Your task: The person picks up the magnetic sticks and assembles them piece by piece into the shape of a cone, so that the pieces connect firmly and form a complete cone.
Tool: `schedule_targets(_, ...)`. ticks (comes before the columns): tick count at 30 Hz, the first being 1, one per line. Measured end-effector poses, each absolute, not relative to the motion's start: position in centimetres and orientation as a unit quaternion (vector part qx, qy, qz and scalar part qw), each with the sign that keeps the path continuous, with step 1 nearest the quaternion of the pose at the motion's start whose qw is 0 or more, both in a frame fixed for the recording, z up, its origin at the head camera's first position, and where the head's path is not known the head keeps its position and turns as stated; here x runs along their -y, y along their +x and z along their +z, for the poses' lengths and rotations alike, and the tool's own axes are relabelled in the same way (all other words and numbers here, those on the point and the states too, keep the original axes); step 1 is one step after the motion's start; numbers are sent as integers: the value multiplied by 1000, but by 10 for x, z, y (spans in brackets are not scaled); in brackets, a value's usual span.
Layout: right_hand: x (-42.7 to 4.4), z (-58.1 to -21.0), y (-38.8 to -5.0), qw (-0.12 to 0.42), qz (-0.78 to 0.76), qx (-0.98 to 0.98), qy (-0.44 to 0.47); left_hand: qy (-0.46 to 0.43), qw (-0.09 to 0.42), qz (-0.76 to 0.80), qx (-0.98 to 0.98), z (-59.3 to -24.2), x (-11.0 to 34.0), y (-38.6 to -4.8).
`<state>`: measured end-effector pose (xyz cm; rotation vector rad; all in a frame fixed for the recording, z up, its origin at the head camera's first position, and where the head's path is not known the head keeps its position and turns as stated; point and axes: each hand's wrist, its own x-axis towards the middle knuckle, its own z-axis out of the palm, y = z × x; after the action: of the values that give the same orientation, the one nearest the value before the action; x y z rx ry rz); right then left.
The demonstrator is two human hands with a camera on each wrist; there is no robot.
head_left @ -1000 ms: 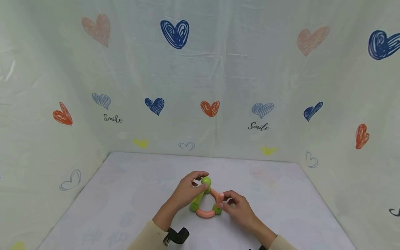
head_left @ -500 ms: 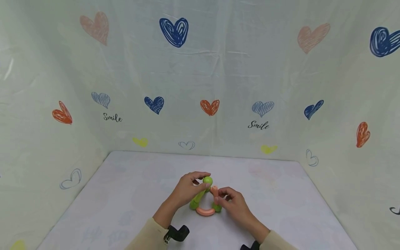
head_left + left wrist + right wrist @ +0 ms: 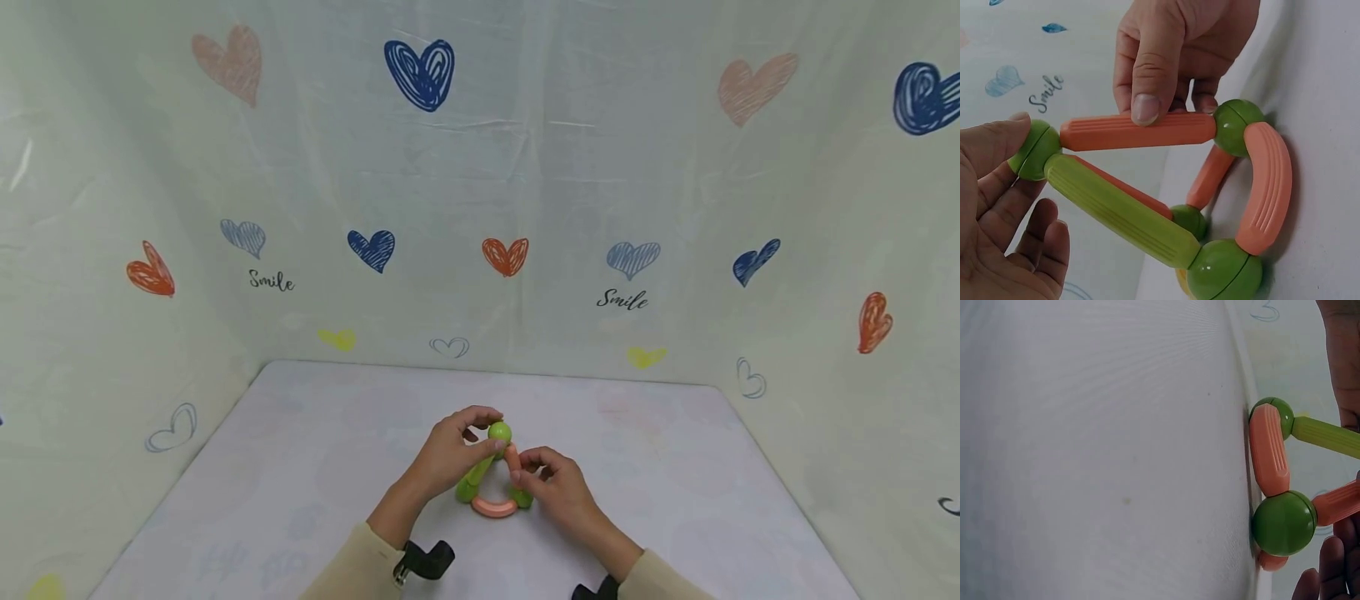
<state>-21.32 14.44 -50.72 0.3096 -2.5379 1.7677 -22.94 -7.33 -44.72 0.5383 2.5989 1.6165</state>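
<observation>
A pyramid-like frame of magnetic building rods and balls stands on the table. My left hand (image 3: 453, 457) pinches the green ball (image 3: 1036, 150) at its top between thumb and fingers. My right hand (image 3: 564, 493) pinches a straight orange rod (image 3: 1172, 132) by its middle. One end of that rod meets a low green ball (image 3: 1235, 128); its upper end is at the top ball, apparently touching. A yellow-green rod (image 3: 1122, 209) slopes from the top ball to another green ball (image 3: 1229, 272). A curved orange rod (image 3: 1270, 187) joins the two low balls. A third low ball (image 3: 1189, 222) is partly hidden.
The white table (image 3: 337, 500) lies under the frame. A white curtain (image 3: 450, 183) printed with hearts and "Smile" surrounds its back and sides. A black wrist camera mount (image 3: 427, 562) sits at the left sleeve (image 3: 356, 567).
My right hand has moved a little left and tipped the orange rod inward, so its upper end now reaches the top ball. My left hand stays on that ball almost unmoved.
</observation>
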Motion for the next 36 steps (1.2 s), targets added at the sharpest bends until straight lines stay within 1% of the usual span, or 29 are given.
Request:
schedule_targets(15,-146,-510,-212,33,552,825,114,168,27,531,-830,-451,72,-229)
schedule_targets(21,-146,-512,-215,41,543,830,118,158,10,500,-852,-468,76,-227)
schedule_targets(29,-149,-513,-227,61,510,852,105,108,24,431,-896,-495,83,-227)
schedule_targets(36,-150,-511,-241,66,497,860,97,104,-2,415,-904,-506,84,-233)
